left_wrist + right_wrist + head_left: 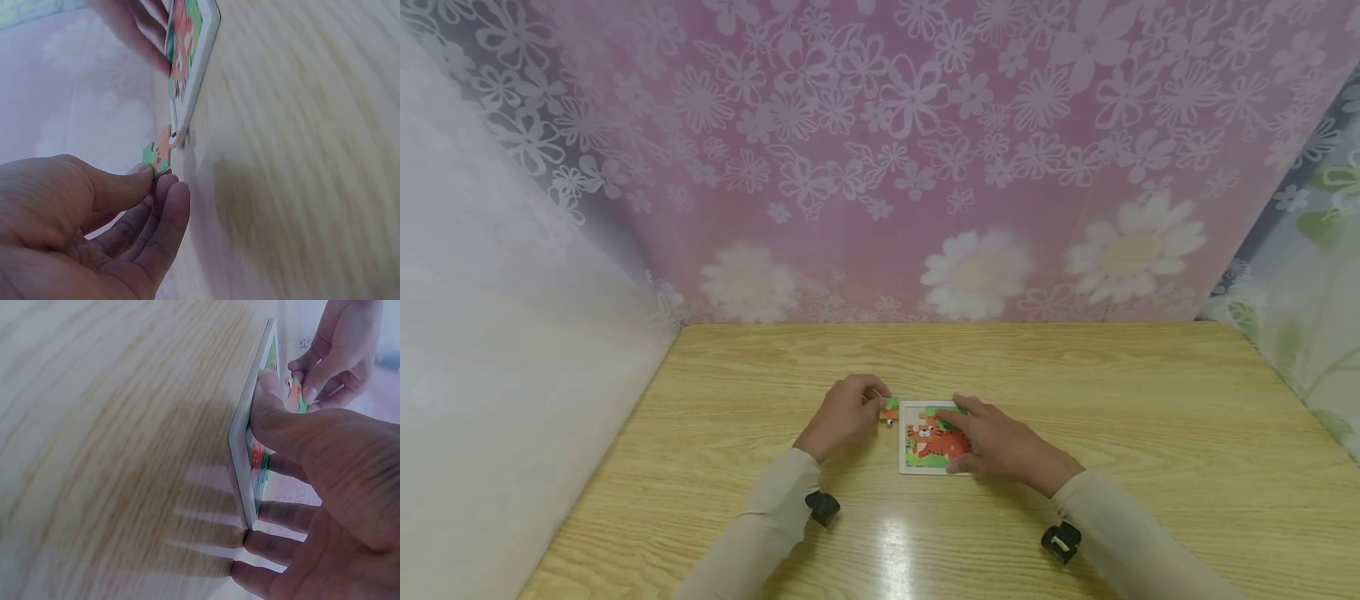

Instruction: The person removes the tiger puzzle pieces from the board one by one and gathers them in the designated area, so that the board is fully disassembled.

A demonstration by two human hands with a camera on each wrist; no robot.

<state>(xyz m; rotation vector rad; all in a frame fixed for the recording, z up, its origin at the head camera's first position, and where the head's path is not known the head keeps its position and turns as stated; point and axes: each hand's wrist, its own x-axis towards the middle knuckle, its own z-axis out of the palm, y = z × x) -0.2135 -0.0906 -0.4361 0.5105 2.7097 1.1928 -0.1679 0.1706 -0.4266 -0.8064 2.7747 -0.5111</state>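
Between thumb and fingers, my left hand (pixel 844 418) pinches a jigsaw piece (pixel 160 152), green and orange with a printed eye. The piece is beside the left edge of a white-framed jigsaw puzzle (pixel 903 450), which lies flat on the table and shows an orange striped tiger on green. My right hand (pixel 1009 446) rests over the puzzle's right side, fingers spread. Its thumb (pixel 270 384) lies on the near edge of the frame, and some fingertips touch the picture while others reach the table. That hand hides the right part of the puzzle.
The wood-grain table (pixel 760 358) reflects a bright light near its front. A pink flowered curtain (pixel 865 167) hangs behind it, with pale curtains on both sides. A small black device (pixel 823 507) is on the left wrist and another (pixel 1062 542) on the right.
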